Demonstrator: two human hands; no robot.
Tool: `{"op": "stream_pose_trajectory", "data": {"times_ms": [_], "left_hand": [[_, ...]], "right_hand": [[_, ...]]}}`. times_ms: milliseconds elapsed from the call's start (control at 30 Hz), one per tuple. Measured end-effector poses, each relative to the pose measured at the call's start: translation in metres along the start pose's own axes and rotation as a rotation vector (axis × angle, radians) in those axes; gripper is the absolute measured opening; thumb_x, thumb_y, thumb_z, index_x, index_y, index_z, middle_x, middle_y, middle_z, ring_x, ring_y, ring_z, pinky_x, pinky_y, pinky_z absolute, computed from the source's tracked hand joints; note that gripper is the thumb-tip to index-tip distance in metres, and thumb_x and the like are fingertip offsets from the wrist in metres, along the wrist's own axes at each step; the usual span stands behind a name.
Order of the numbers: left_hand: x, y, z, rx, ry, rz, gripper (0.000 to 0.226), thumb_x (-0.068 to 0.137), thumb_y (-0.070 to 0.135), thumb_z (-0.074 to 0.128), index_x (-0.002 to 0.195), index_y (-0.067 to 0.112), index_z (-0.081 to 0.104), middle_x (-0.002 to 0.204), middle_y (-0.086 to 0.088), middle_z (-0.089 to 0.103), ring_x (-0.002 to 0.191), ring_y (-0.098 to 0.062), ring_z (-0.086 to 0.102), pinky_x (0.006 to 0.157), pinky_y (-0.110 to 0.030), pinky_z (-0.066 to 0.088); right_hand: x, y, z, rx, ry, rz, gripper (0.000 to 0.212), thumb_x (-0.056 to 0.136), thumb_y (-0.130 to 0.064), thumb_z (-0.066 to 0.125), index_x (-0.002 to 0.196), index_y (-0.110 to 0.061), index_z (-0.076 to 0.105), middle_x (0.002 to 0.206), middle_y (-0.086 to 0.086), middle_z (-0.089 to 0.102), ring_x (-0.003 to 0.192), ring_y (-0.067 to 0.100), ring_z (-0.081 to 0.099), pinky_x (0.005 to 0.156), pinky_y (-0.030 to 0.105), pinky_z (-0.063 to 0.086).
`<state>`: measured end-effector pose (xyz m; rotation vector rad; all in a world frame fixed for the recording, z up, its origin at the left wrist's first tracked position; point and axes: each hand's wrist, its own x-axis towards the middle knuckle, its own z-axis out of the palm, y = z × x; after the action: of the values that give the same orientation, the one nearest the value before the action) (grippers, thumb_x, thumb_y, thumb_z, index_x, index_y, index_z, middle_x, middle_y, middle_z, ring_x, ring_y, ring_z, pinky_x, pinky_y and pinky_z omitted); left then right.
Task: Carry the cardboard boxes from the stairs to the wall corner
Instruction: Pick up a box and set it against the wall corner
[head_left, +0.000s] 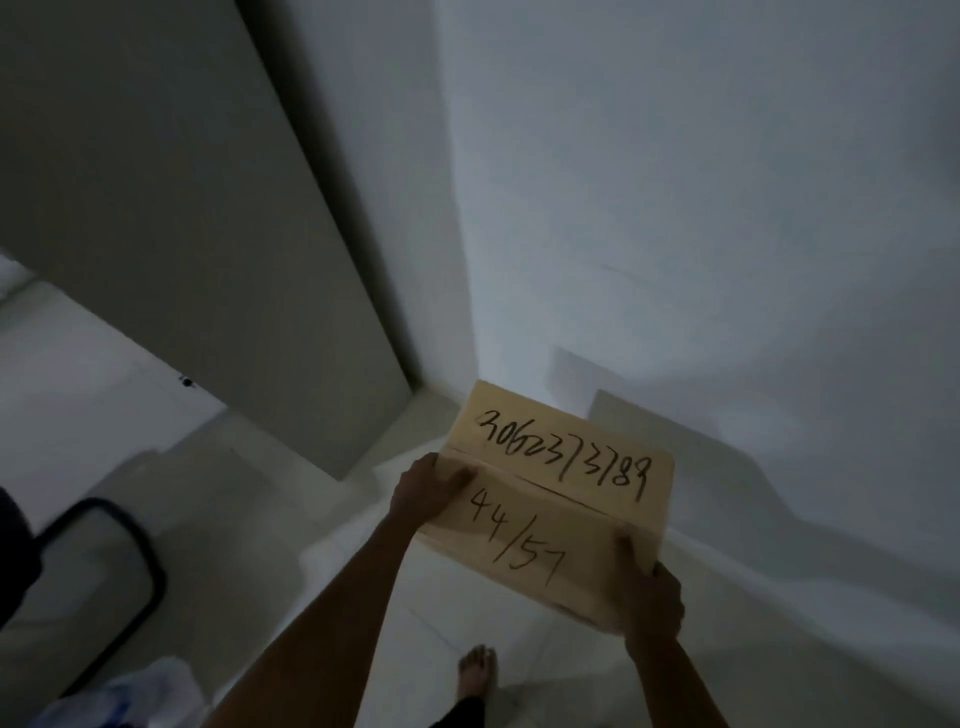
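Material: pale brown cardboard, one closed cardboard box (558, 496) with handwritten black numbers on its top face.
Grip, left: the left hand (428, 493) is closed on the left edge of the box, thumb pressed flat on the top near the middle seam.
Grip, right: the right hand (652, 597) holds the near right corner, thumb on top, the other fingers hidden under the box.
Position: the box is in the air between the two hands, above the pale floor (441, 597) and just before the white wall (675, 208); a bare foot (475, 670) is below it.
Handling: I judge it stiff and rather light, because the arms are stretched out.
Where to hold: opposite edges, fingers below; the smooth faces may slip.
Stairs: not visible here.
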<state>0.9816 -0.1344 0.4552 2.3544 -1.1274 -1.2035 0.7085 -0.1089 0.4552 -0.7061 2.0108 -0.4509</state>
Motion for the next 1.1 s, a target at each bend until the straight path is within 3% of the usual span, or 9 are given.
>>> {"op": "stream_pose_trajectory", "data": {"times_ms": [67, 267, 433, 567, 800, 933, 1033, 1100], "left_hand": [[0.028, -0.016, -0.013, 0.006, -0.011, -0.031, 0.065, 0.078, 0.069, 0.054, 0.118, 0.017, 0.057, 0.112, -0.004, 0.069, 0.091, -0.021, 0.065, 0.082, -0.038, 0.055], [0.109, -0.052, -0.021, -0.069, 0.060, -0.133, 0.059, 0.084, 0.056, 0.058, 0.127, 0.018, 0.049, 0.118, -0.006, 0.064, 0.102, -0.025, 0.064, 0.084, -0.038, 0.051], [0.218, -0.112, -0.008, -0.073, 0.114, -0.127, 0.057, 0.079, 0.061, 0.057, 0.121, 0.022, 0.051, 0.108, -0.004, 0.069, 0.089, -0.021, 0.067, 0.078, -0.039, 0.057], [0.324, -0.177, 0.011, 0.012, 0.136, -0.120, 0.059, 0.076, 0.062, 0.059, 0.117, 0.020, 0.056, 0.099, -0.002, 0.071, 0.081, -0.017, 0.069, 0.073, -0.038, 0.060], [0.510, -0.296, 0.052, -0.029, 0.124, -0.104, 0.050, 0.079, 0.035, 0.076, 0.118, 0.007, 0.061, 0.114, -0.010, 0.067, 0.097, -0.026, 0.063, 0.079, -0.033, 0.051], [0.583, -0.336, 0.065, 0.041, 0.079, -0.045, 0.048, 0.085, 0.039, 0.068, 0.123, 0.013, 0.055, 0.112, -0.009, 0.065, 0.088, -0.018, 0.056, 0.068, -0.028, 0.046], [0.619, -0.348, 0.073, 0.087, 0.069, 0.054, 0.046, 0.089, 0.040, 0.062, 0.124, 0.012, 0.051, 0.109, -0.008, 0.065, 0.084, -0.015, 0.056, 0.055, -0.018, 0.040], [0.637, -0.357, 0.079, 0.112, 0.061, 0.096, 0.047, 0.090, 0.041, 0.060, 0.126, 0.013, 0.049, 0.111, -0.008, 0.064, 0.088, -0.016, 0.060, 0.055, -0.016, 0.041]], "right_hand": [[0.003, -0.008, 0.029, -0.042, 0.003, 0.024, 0.080, 0.079, -0.077, 0.046, 0.114, -0.007, 0.067, 0.103, 0.017, 0.066, 0.092, 0.036, 0.061, 0.087, 0.047, 0.053], [0.050, -0.041, 0.114, -0.150, -0.055, 0.103, 0.083, 0.081, -0.075, 0.046, 0.122, -0.005, 0.062, 0.130, 0.023, 0.058, 0.115, 0.041, 0.055, 0.098, 0.044, 0.042], [0.117, -0.036, 0.216, -0.124, -0.060, 0.098, 0.073, 0.082, -0.070, 0.051, 0.113, -0.007, 0.068, 0.128, 0.023, 0.060, 0.112, 0.042, 0.055, 0.098, 0.044, 0.043], [0.183, -0.011, 0.323, -0.158, -0.052, 0.179, 0.079, 0.078, -0.076, 0.048, 0.118, -0.011, 0.068, 0.132, 0.021, 0.059, 0.116, 0.042, 0.052, 0.105, 0.047, 0.041], [0.309, 0.042, 0.512, -0.099, -0.047, 0.185, 0.074, 0.088, -0.063, 0.048, 0.138, -0.008, 0.053, 0.143, 0.023, 0.049, 0.128, 0.042, 0.046, 0.108, 0.045, 0.036], [0.345, 0.060, 0.580, -0.042, 0.002, 0.135, 0.067, 0.091, -0.057, 0.050, 0.133, -0.004, 0.054, 0.135, 0.025, 0.054, 0.123, 0.043, 0.049, 0.098, 0.042, 0.040], [0.361, 0.068, 0.617, -0.002, 0.036, 0.147, 0.069, 0.088, -0.062, 0.049, 0.129, -0.007, 0.056, 0.130, 0.024, 0.057, 0.118, 0.043, 0.052, 0.099, 0.050, 0.045], [0.369, 0.071, 0.633, 0.015, 0.053, 0.150, 0.069, 0.089, -0.063, 0.048, 0.127, -0.006, 0.055, 0.128, 0.024, 0.058, 0.116, 0.042, 0.053, 0.098, 0.050, 0.045]]}}
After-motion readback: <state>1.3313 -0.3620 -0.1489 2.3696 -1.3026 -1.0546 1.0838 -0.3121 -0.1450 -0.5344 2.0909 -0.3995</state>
